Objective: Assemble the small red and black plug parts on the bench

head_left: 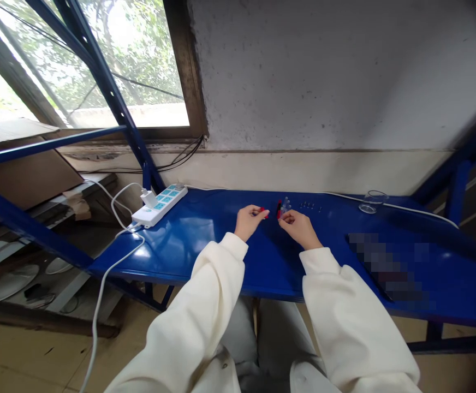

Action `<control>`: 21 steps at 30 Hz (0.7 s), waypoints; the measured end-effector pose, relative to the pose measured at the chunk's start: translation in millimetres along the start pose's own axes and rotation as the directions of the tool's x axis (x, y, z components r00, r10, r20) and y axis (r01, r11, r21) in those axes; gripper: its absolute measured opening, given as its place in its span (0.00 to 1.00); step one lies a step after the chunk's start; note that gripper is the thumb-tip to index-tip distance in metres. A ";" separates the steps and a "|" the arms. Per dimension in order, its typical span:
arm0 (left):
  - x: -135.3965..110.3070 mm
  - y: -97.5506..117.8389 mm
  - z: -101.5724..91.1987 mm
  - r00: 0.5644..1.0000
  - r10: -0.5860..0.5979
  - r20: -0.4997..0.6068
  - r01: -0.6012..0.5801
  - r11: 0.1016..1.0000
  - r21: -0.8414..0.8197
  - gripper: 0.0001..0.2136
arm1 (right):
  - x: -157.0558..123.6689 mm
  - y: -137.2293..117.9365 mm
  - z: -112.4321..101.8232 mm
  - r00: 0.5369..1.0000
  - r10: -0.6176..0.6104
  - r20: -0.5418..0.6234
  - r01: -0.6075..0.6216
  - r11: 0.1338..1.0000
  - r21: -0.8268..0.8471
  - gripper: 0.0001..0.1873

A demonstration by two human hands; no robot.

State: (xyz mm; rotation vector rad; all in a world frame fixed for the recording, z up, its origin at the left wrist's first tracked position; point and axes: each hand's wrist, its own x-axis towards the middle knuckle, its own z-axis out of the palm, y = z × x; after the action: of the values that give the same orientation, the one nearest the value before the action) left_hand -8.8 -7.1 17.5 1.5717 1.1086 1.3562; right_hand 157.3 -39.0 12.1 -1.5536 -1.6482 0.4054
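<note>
My left hand (248, 221) is closed in a pinch above the blue table (217, 240), with a small red piece (265, 213) at its fingertips. What kind of piece it is, I cannot make out. A short way to the right, the fingers of my right hand (301, 227) are pressed together. They are right at a small red-and-black piece (279, 208) and a few clear plastic tubes (286, 204). Which of these the right fingers grip is hidden. Several tiny metal-looking parts (310, 206) lie on the table just beyond the right hand.
At the left of the table lies a white power strip (166, 203) with a plug in it and a white cable trailing down. A clear glass (372, 203) stands near the back right. A dark, blurred-out flat object (379, 267) lies at the right front. Blue frame posts rise at both sides.
</note>
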 end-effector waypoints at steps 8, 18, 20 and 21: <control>0.8 0.1 48.6 0.989 -0.002 0.145 -0.074 0.853 0.517 0.09 | 0.7 15.7 -12.2 0.963 0.262 -0.065 -0.270 0.916 -0.296 0.08; -2.3 -18.0 55.0 0.992 0.010 0.129 -0.099 0.699 0.708 0.09 | 0.5 18.6 -4.2 0.939 0.342 -0.038 -0.325 0.843 -0.430 0.12; -4.5 -15.7 53.3 0.991 0.035 0.133 -0.121 0.682 0.722 0.11 | 0.3 18.0 -4.7 0.938 0.346 -0.033 -0.325 0.839 -0.436 0.12; -6.3 -13.6 52.0 0.989 0.060 0.132 -0.138 0.675 0.725 0.12 | 0.2 17.6 -5.0 0.937 0.348 -0.030 -0.326 0.839 -0.436 0.13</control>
State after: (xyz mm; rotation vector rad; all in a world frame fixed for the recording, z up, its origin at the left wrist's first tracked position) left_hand 40.5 -9.1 -4.4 2.2700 1.6525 0.8983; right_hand 172.8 -37.0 2.8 -2.2051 -1.5708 0.2669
